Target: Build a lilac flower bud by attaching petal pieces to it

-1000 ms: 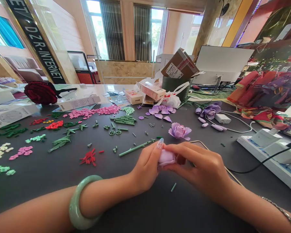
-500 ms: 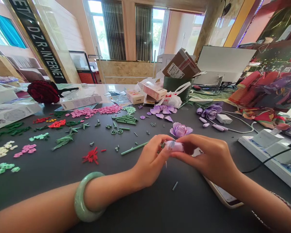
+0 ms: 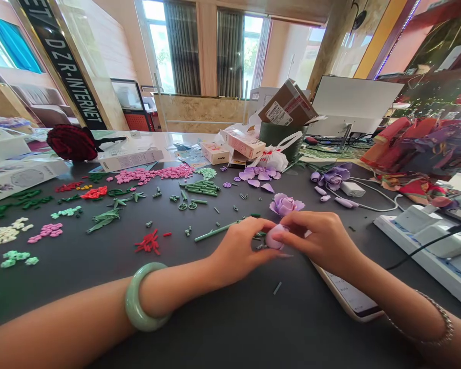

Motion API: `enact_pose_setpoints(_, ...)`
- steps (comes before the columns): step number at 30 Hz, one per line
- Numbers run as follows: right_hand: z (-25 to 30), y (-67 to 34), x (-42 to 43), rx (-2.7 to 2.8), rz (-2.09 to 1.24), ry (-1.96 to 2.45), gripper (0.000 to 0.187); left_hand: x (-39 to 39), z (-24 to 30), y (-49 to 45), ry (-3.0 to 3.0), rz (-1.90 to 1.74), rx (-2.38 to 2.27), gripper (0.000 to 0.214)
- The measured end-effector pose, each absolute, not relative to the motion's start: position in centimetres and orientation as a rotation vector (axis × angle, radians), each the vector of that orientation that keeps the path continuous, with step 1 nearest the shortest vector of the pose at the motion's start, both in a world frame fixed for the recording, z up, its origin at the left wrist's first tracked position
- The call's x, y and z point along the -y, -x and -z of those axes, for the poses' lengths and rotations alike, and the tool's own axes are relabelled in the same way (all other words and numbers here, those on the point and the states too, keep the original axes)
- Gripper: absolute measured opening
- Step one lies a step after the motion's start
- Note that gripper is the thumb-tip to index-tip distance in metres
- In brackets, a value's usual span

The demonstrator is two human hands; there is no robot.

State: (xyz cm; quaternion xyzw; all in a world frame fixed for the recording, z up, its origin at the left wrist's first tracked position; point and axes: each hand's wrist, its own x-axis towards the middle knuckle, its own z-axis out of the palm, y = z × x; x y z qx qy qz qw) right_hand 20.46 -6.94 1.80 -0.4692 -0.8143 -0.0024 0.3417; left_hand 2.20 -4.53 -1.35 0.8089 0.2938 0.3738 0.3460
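Between my two hands is a small pale purple flower bud (image 3: 274,239). My left hand (image 3: 241,246) grips it from the left, thumb below and fingers above. From the right, my right hand (image 3: 318,234) pinches the same bud with thumb and fingers. Just behind them a lilac flower (image 3: 286,204) lies on the dark table. A long green stem (image 3: 215,233) reaches toward my left hand, and small green parts are partly hidden behind the fingers. One thin grey-green rod (image 3: 277,288) lies in front of my hands.
A phone (image 3: 349,292) lies under my right forearm, and a white power strip (image 3: 426,251) stands at the right. Red sticks (image 3: 148,242), pink pieces (image 3: 153,175) and green stems (image 3: 202,188) are spread to the left. Loose purple petals (image 3: 259,175) and boxes (image 3: 244,142) sit farther back.
The bud has been turned, showing its rounded pale side. My right hand has shifted left and its fingers now lie over the bud. The view has moved slightly.
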Motion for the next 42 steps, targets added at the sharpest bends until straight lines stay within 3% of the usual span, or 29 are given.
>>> enact_pose_setpoints(6,-1.9,-21.3,6.2,2.121,0.007,1.170,0.054,4.6,1.3,-2.3,-2.077,-1.005,-0.850,0.031)
enact_pose_setpoints(42,-1.4,-22.7,4.6,2.057,0.150,1.258,0.049,4.5,1.3,-2.4,-2.023,-0.978,-0.885,0.031)
